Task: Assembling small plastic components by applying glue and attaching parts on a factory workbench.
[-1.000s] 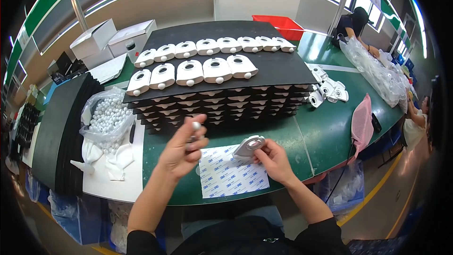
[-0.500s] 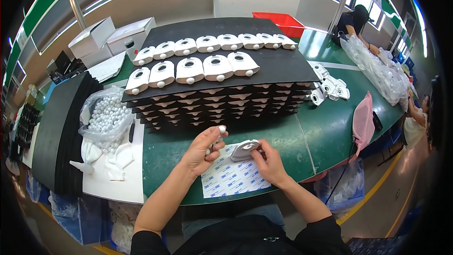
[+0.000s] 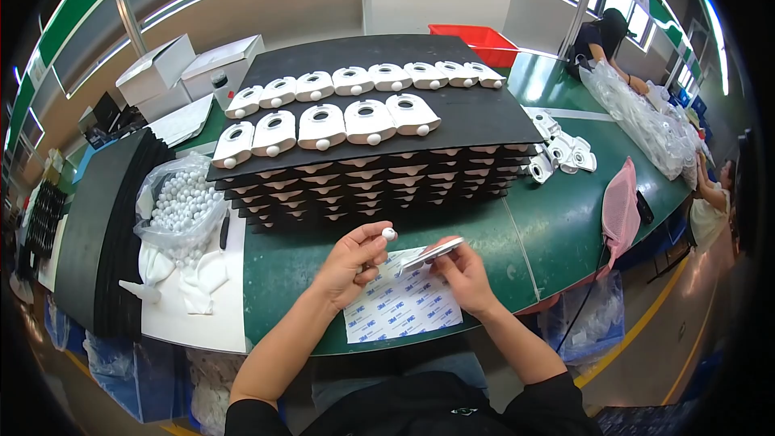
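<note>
Between the fingertips of my left hand (image 3: 353,265) is a small white ball (image 3: 389,234); the other fingers are curled, with something pale partly hidden in them. My right hand (image 3: 467,278) grips a flat white plastic part (image 3: 432,253), tilted nearly edge-on, close to the ball but apart from it. Below both hands lies a white sheet with blue print (image 3: 404,307). Ahead, similar white parts (image 3: 321,126), each with a ball at its near edge, stand in two rows on the top black board (image 3: 476,117) of a layered stack.
A clear bag of white balls (image 3: 190,198) stands left, by a white cloth (image 3: 198,278) and a small bottle (image 3: 139,289). Black boards (image 3: 105,234) are piled farther left. Loose white parts (image 3: 565,153) and a pink mesh pouch (image 3: 620,214) lie right. Another person (image 3: 601,44) works at far right.
The white part in my right hand has turned from showing its face to nearly edge-on. My left hand has shifted slightly, bringing the ball a little lower and to the right.
</note>
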